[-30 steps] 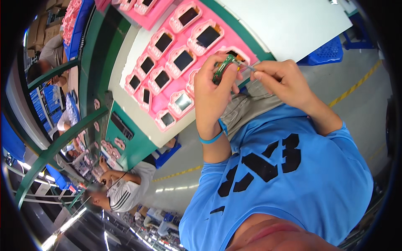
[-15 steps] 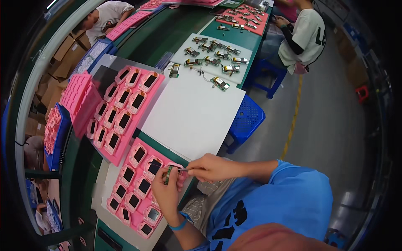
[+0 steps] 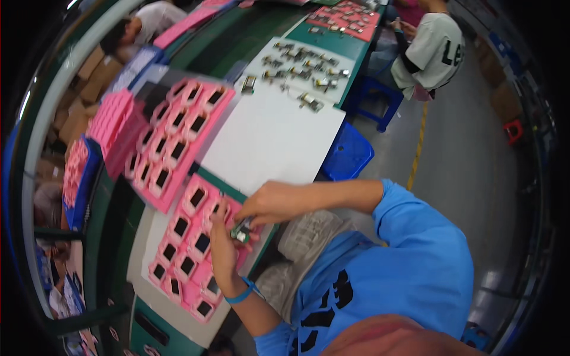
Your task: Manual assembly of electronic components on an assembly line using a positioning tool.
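My left hand (image 3: 224, 252) is closed around a small green circuit board (image 3: 240, 230), held above the right side of the nearer pink foam tray (image 3: 189, 289). My right hand (image 3: 276, 200) reaches over from the right, its fingers closed at the board's upper edge. Whether a thin tool is also in the right hand is hidden. Pink shells with dark screens, such as one pink shell (image 3: 202, 243), lie in rows on the tray beneath and left of my hands.
A second pink tray of shells (image 3: 177, 148) lies beyond. Several circuit boards with batteries (image 3: 300, 72) rest on a white sheet (image 3: 261, 142) farther off. Blue stools (image 3: 349, 153) stand right of the bench. A co-worker (image 3: 436, 50) sits at the far right; another person (image 3: 157, 24) is far left.
My right hand has moved left and up over the board; the thin metal tool it held no longer shows. The board has turned to show its flat face. The view has shifted slightly.
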{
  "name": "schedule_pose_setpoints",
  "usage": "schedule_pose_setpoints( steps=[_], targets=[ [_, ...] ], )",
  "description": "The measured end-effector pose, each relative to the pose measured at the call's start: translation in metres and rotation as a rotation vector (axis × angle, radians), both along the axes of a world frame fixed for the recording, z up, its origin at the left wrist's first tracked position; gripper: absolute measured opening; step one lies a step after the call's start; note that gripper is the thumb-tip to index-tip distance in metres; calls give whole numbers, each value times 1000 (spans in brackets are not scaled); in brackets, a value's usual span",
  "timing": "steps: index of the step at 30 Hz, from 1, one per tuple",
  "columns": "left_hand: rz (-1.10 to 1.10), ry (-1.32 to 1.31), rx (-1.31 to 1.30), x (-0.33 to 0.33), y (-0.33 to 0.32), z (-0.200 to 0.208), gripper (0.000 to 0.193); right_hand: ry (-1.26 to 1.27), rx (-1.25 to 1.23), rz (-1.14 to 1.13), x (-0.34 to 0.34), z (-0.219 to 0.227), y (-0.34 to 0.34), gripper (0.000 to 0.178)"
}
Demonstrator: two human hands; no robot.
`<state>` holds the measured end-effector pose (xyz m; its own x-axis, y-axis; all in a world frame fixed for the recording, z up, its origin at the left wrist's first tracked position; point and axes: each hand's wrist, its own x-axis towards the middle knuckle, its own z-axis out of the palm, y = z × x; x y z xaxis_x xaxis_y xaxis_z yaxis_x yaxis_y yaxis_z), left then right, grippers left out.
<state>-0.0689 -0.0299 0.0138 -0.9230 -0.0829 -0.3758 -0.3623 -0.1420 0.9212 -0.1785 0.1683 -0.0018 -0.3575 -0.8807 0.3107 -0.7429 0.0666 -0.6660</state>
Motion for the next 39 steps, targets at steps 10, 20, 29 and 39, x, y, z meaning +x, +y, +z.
schedule_pose_setpoints(
  steps=[10,20,29,39],
  targets=[
    [86,12,166,35,-8,22,82,-397,-25,-139,6,20,-8,39],
    [106,492,-1288,43,-4,-6,73,211,237,-109,6,30,-15,41],
    [128,467,-1156,31,-3,-25,81,302,333,-201,14,20,-19,32],
    [176,518,-1193,27,2,-25,78,174,341,-218,8,12,-23,36]
  ],
)
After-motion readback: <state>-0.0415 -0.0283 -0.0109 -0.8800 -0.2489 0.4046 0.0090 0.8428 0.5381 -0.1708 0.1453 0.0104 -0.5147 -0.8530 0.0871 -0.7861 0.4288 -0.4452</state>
